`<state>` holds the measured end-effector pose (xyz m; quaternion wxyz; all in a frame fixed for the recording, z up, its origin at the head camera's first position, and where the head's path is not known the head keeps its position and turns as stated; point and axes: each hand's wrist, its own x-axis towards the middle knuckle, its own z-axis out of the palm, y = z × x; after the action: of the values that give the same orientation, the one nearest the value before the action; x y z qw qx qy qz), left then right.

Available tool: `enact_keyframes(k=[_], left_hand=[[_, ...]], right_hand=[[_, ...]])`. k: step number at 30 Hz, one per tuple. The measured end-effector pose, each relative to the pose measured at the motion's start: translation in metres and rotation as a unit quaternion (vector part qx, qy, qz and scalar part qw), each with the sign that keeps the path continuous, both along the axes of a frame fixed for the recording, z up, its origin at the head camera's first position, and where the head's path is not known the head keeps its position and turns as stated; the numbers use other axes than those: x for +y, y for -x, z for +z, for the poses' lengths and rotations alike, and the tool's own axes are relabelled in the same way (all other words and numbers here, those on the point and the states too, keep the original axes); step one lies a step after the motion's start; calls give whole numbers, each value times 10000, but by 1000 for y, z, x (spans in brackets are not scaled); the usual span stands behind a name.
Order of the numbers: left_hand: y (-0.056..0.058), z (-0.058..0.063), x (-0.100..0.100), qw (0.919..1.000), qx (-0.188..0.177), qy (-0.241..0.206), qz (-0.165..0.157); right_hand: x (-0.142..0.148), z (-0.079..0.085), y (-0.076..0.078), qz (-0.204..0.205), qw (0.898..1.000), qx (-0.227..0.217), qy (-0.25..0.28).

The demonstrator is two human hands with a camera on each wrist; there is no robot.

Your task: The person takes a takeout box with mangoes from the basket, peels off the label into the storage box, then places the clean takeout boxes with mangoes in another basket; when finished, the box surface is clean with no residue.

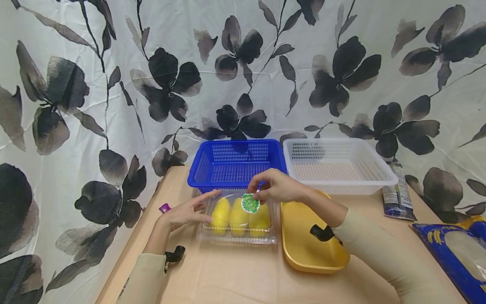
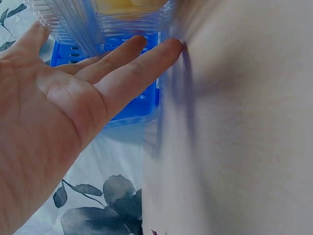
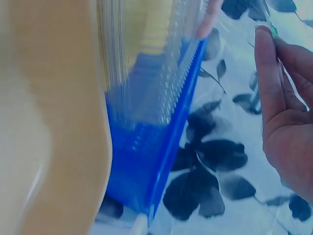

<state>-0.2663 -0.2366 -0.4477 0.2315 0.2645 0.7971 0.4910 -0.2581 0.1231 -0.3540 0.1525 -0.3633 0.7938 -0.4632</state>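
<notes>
A clear plastic clamshell box (image 1: 237,240) holds several yellow fruits (image 1: 220,213) that look like mangoes. Over its lid, my right hand (image 1: 279,185) pinches a round green-and-white sticker (image 1: 250,203) between thumb and fingertip. The right wrist view shows the same right hand (image 3: 291,107) with a thin green edge at the fingertips. At the box's left side, my left hand (image 1: 184,215) touches the plastic with fingers extended. The left wrist view shows that left hand (image 2: 73,98) spread alongside the ribbed box wall (image 2: 132,23).
Behind the box stand a blue basket (image 1: 235,182) and a white basket (image 1: 341,184). A yellow tray (image 1: 315,267) lies right of the box, under the right forearm. Farther right are a dark packet (image 1: 396,198) and a blue bag (image 1: 448,261). A small purple wrapper (image 1: 165,207) lies left.
</notes>
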Motion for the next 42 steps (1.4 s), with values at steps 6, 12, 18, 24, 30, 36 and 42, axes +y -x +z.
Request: enact_keyframes(k=[6, 12, 18, 24, 30, 36, 42], left_hand=[[0, 0, 1, 10000, 38, 32, 3], [0, 0, 1, 10000, -1, 3, 18], [0, 0, -2, 10000, 53, 11, 12], [0, -1, -1, 10000, 56, -22, -18], [-2, -1, 0, 10000, -29, -6, 14], [-1, -1, 0, 10000, -76, -15, 31], [0, -1, 0, 10000, -46, 6, 20]], right_hand=[[36, 3, -4, -413, 9985, 302, 187], [70, 1, -9, -836, 9956, 53, 430], [94, 3, -11, -868, 9956, -149, 334], [114, -12, -10, -843, 9961, -273, -37], [136, -35, -3, -1033, 9924, -605, -272], [147, -52, -1, -803, 9906, -769, -801], [143, -62, -2, -585, 9907, -673, -1029]])
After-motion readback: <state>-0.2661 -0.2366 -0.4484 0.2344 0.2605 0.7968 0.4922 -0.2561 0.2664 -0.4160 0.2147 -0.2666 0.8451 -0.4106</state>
